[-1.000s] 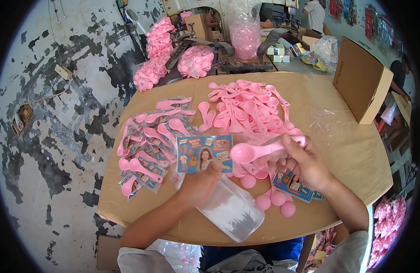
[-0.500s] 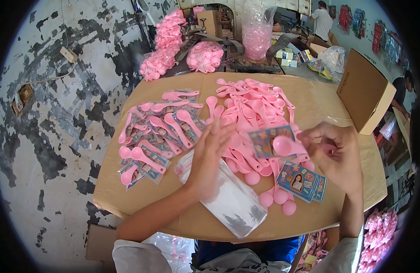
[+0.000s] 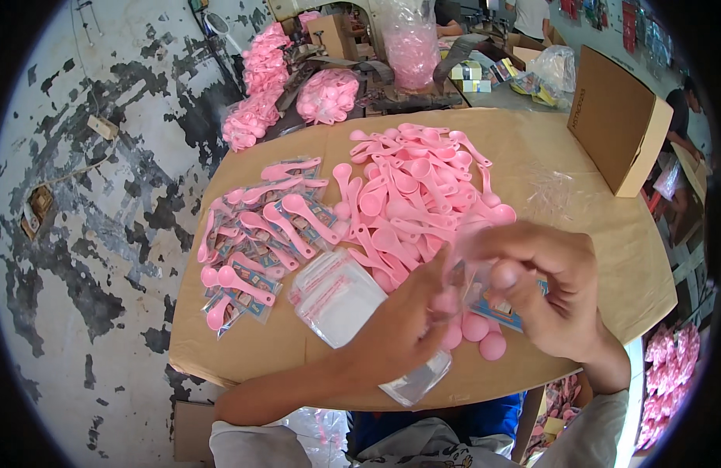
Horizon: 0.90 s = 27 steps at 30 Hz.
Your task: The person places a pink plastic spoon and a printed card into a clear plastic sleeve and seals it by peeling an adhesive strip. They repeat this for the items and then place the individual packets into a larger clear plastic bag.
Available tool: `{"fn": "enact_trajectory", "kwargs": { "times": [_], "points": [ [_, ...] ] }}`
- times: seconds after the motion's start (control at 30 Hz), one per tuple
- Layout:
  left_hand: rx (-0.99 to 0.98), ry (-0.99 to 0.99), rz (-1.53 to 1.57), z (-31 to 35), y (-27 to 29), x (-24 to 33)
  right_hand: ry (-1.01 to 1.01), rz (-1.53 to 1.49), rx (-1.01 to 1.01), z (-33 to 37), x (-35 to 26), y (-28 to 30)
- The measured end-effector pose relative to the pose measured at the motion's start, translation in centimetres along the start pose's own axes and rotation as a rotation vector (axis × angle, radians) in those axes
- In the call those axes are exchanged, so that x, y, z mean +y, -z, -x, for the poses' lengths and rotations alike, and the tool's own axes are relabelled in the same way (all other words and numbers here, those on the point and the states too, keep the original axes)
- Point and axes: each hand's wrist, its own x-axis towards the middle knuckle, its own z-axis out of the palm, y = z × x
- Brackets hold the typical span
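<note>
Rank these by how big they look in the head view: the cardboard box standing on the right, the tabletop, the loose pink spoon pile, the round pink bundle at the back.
1. Tabletop
2. Loose pink spoon pile
3. Cardboard box
4. Round pink bundle, which also sits farther away

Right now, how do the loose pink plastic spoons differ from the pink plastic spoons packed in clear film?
The loose pink plastic spoons are bare; the packed pink plastic spoons lie with clear film and blue printed cards. The loose spoons lie mid-table; the packed ones farther left. Both have round bowls.
</note>
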Motion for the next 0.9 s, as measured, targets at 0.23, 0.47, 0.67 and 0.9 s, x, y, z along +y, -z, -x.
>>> {"fn": "enact_trajectory", "kwargs": {
  "times": [0.23, 0.47, 0.67, 0.9],
  "points": [
    [-0.312, 0.142, 0.643, 0.9, 1.1, 0.6, -0.203, -0.126, 0.017, -0.5, 2.0, 0.0],
    [0.134, 0.223, 0.930, 0.6, 1.1, 1.1, -0.087, 0.031, 0.100, -1.0, 3.3, -0.6],
    [0.219, 0.147, 0.696, 0.7, 1.0, 1.4, 0.438, 0.637, 0.130, -0.9, 2.6, -0.5],
    [0.124, 0.122, 0.409, 1.7, 0.7, 1.0, 0.450, 0.892, 0.127, -0.6, 3.4, -1.5]
  ]
}}
